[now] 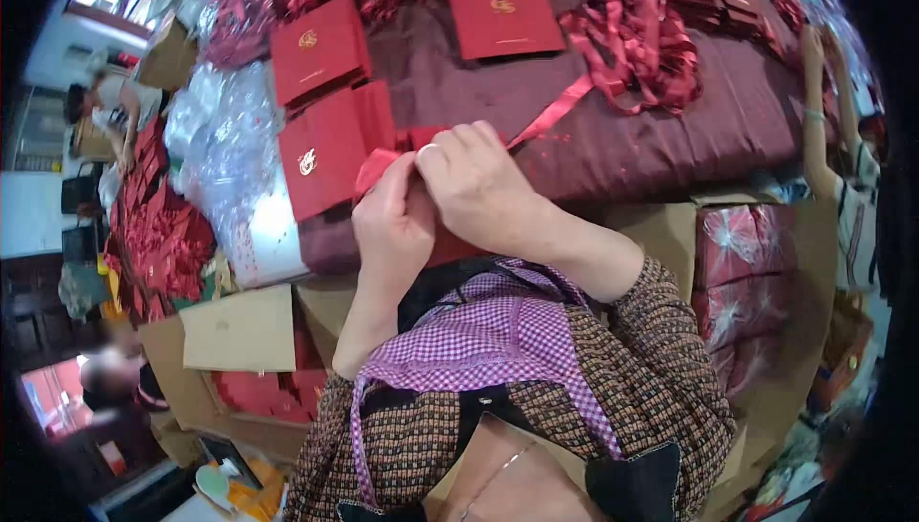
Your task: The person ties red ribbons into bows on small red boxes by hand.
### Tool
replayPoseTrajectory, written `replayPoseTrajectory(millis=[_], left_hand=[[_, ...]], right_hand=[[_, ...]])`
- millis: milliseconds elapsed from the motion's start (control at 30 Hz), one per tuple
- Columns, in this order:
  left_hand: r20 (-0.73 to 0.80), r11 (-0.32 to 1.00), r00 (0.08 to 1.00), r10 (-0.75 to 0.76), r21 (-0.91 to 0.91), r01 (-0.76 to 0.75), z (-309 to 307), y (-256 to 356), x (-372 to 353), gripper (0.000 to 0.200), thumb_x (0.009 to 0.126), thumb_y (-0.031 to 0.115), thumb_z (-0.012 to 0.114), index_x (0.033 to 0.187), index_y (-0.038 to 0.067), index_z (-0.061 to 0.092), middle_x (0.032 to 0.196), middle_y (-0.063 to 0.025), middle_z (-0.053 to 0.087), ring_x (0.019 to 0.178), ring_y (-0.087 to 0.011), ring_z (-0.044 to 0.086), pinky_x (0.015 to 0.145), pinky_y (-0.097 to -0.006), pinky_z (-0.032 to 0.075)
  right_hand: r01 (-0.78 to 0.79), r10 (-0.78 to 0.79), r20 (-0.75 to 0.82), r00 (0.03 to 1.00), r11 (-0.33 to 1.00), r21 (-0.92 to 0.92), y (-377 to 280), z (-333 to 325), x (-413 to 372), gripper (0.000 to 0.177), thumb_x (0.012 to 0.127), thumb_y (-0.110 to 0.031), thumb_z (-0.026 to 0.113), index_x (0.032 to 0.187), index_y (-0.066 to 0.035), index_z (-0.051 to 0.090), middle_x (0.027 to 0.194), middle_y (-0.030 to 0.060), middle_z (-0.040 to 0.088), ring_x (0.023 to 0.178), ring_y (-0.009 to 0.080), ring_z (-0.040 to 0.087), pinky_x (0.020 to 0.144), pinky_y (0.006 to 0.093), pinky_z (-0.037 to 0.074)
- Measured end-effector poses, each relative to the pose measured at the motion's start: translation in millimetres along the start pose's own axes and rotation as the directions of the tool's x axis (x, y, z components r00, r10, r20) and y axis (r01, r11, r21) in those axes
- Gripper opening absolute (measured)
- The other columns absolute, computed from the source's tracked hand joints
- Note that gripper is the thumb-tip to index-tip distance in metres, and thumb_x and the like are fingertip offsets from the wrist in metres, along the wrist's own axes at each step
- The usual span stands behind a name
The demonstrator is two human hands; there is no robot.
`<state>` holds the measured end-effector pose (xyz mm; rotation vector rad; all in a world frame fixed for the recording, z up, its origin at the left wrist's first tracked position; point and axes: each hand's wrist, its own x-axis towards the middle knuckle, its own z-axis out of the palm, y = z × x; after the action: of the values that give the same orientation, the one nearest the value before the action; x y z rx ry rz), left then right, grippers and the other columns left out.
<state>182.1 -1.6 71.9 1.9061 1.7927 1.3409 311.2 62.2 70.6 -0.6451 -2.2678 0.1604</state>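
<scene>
My left hand (392,221) and my right hand (479,187) meet at the table's front edge, fingers pinched around a red ribbon (555,112). From my fingers the ribbon runs up and right to a loose heap of red ribbon (639,48). Some red material shows beside my left hand's fingertips; its shape is partly hidden. Just left of my hands lie stacked red bags (335,144) with gold emblems, and another stack (321,48) lies behind them. A single red bag (505,20) rests farther back on the dark red cloth (431,63).
Clear plastic wrap (225,144) lies left of the stacks. An open carton (239,331) with red items is at lower left; another carton (809,302) holds wrapped red packs (745,254). Co-workers' arms (816,130) are at right, and a person (120,106) is at far left.
</scene>
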Motion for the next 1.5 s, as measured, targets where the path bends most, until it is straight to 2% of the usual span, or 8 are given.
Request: replayPoseTrajectory(millis=[167,267,367,667,867,1000,1067,1500], left_hand=[[0.092,0.987,0.987,-0.128,-0.086,0.136,-3,-4,-6,0.026,0.087,-0.002,0.059,0.112,-0.008,0.059,0.079,-0.012,0.066,0.072,-0.0096,0.061,0.065,-0.0242,0.05],[0.106,0.922,0.973,-0.206,-0.311,0.229,-16,-8,-6,0.022,0.091,-0.001,0.056,0.111,-0.007,0.061,0.079,-0.0058,0.066,0.07,-0.0105,0.059,0.065,-0.023,0.048],[0.117,0.995,0.992,-0.046,-0.082,0.056,-16,-12,-1,0.021,0.087,-0.004,0.056,0.107,-0.006,0.064,0.08,-0.015,0.065,0.068,-0.0174,0.062,0.065,-0.0283,0.048],[0.152,0.997,0.987,0.054,-0.054,-0.047,-18,-10,-3,0.016,0.087,-0.002,0.056,0.101,-0.006,0.062,0.078,-0.0189,0.064,0.07,-0.0273,0.066,0.062,-0.0334,0.049],[0.205,0.996,0.977,0.061,-0.078,-0.045,-20,-8,-3,0.014,0.087,-0.001,0.055,0.099,-0.004,0.061,0.076,-0.0186,0.062,0.068,-0.0283,0.064,0.062,-0.0328,0.049],[0.288,0.995,0.958,0.006,-0.101,0.024,-24,-3,-1,0.012,0.085,-0.002,0.056,0.095,-0.004,0.061,0.074,-0.0158,0.06,0.066,-0.0237,0.061,0.062,-0.0303,0.047],[0.25,0.994,0.968,0.021,-0.108,0.006,-20,-2,2,0.01,0.085,-0.002,0.056,0.093,-0.004,0.06,0.073,-0.0147,0.06,0.066,-0.0217,0.06,0.063,-0.0298,0.047],[0.238,0.959,0.968,-0.074,-0.248,0.134,-15,-10,2,0.011,0.085,-0.004,0.056,0.093,-0.005,0.062,0.074,-0.0069,0.061,0.067,-0.01,0.054,0.061,-0.0237,0.044]], right_hand=[[-0.194,0.231,-0.019,0.973,0.859,0.474,19,-2,-1,0.009,0.077,0.001,0.062,0.082,-0.001,0.055,0.077,0.0127,0.061,0.077,0.0321,0.061,0.069,0.0414,0.048],[-0.257,0.273,0.081,0.959,0.703,0.663,22,-12,-4,0.01,0.078,0.001,0.065,0.084,0.0,0.058,0.078,0.0129,0.062,0.075,0.0282,0.064,0.067,0.0367,0.05],[-0.339,0.309,0.183,0.933,0.591,0.732,16,-20,-6,0.01,0.079,0.004,0.066,0.085,0.001,0.059,0.08,0.0126,0.064,0.074,0.0234,0.065,0.063,0.0321,0.051],[-0.251,0.285,0.069,0.956,0.672,0.697,11,-17,-13,0.019,0.078,0.001,0.07,0.091,0.001,0.056,0.081,0.0121,0.063,0.078,0.0254,0.064,0.068,0.0344,0.051],[-0.429,0.258,0.344,0.903,0.578,0.694,19,-34,-10,0.03,0.078,-0.004,0.072,0.102,0.0,0.053,0.083,0.0113,0.062,0.076,0.0259,0.062,0.069,0.0348,0.05],[-0.354,0.159,0.35,0.923,0.706,0.613,28,-50,-1,0.033,0.08,-0.009,0.07,0.112,-0.006,0.059,0.084,0.009,0.06,0.08,0.0267,0.061,0.071,0.0363,0.049],[-0.014,-0.048,0.098,0.994,0.832,0.555,34,-41,-3,0.034,0.08,-0.008,0.069,0.113,-0.008,0.062,0.085,0.0083,0.058,0.084,0.0263,0.058,0.077,0.0363,0.047],[0.054,-0.108,0.083,0.991,0.872,0.486,38,-37,-1,0.019,0.076,-0.007,0.07,0.093,-0.01,0.062,0.093,0.0058,0.056,0.089,0.0262,0.057,0.08,0.037,0.045]])
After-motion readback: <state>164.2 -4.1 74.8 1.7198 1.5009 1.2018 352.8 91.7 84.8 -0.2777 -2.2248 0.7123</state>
